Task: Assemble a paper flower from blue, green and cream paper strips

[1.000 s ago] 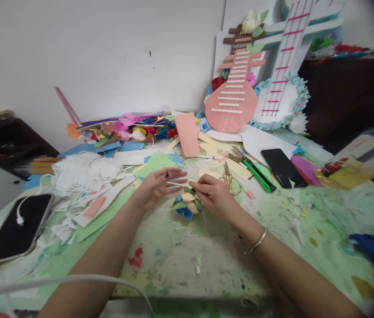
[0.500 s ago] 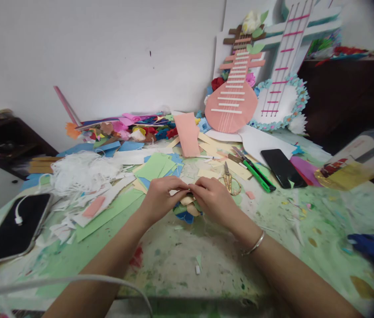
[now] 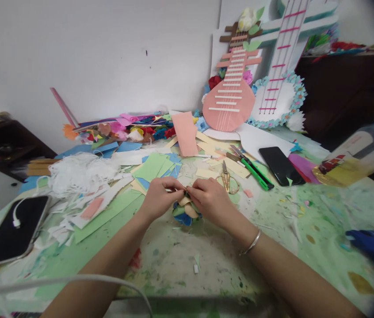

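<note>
A small paper flower with cream petals on top and blue and green ones below sits low between my hands, close to the tabletop. My left hand pinches at its upper edge, thumb and forefinger together. From the other side my right hand meets it with its own closed fingertips, a silver bangle on that wrist. Something small and dark shows at the fingertips, partly hidden. Gold-handled scissors lie just beyond my right hand, and green paper sheets lie beyond my left.
A green utility knife and a black phone lie at the right. Tangled white string and a tablet are at the left. Paper lutes lean on the wall. A white cable crosses the near left.
The view has shifted slightly. My fingertips have moved a little apart and tipped, and more of the flower's cream petals and the dark bit at its top show now.
</note>
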### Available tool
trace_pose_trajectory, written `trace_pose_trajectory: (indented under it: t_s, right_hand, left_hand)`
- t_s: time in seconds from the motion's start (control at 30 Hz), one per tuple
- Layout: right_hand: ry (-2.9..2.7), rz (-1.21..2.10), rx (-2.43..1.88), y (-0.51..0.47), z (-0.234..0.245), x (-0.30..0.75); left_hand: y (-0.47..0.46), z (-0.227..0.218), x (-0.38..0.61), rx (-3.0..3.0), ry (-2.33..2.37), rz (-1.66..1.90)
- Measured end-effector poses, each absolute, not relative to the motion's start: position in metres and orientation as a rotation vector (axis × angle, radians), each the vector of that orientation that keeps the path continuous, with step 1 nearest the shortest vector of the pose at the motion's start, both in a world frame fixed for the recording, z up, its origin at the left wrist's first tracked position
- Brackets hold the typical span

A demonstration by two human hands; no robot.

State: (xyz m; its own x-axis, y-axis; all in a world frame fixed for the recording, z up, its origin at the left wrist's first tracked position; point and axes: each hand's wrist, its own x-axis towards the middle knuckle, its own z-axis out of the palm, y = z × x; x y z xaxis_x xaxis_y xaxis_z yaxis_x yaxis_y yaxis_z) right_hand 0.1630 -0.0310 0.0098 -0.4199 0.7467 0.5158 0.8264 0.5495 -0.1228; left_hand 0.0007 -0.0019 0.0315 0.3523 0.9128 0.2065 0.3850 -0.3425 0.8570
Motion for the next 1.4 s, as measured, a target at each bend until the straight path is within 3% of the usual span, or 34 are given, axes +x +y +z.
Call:
trace_pose_trajectory:
  t_s: [0.23, 0.87, 1.4]
  right_hand:
    - [-2.298, -0.206, -1.233, -0.031, 0.009, 0.163]
    - [-2.239, -0.133, -1.201, -0.028, 0.003, 0.169]
    - [-2.252, -0.352, -1.025, -0.028, 0.003, 0.169]
  left_hand:
    - [0.007, 0.026, -0.002, 1.616, 1.092, 0.813]
    - [0.010, 0.030, -0.003, 1.967, 1.071, 0.734]
    - [0.019, 0.033, 0.004, 2.171, 1.156, 0.468]
